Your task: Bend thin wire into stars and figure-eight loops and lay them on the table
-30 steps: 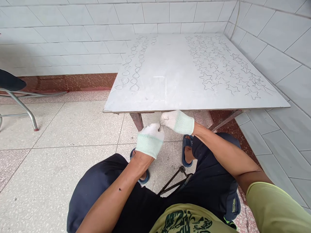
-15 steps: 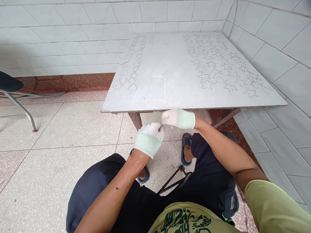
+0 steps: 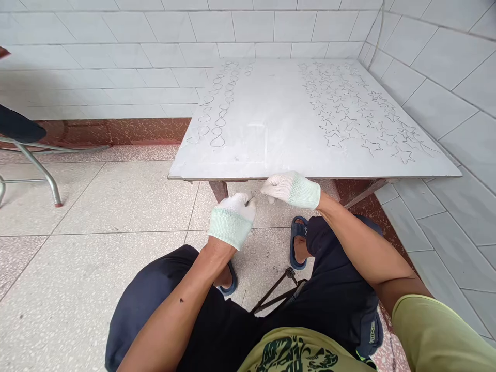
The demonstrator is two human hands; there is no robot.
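Both gloved hands, left hand [image 3: 232, 219] and right hand [image 3: 291, 189], pinched shut on thin grey wire piece [image 3: 253, 195]; bend in small steady turns, keep pinch close to bend.

No readable text; the shorts' [image 3: 341, 310] small logo is blurred.

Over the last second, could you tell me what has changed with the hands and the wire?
The gloved left hand and right hand, touching a second ago, have drawn slightly apart, and a thin wire now shows between them. Both still pinch it. The wire stars and loops on the table lie unchanged.
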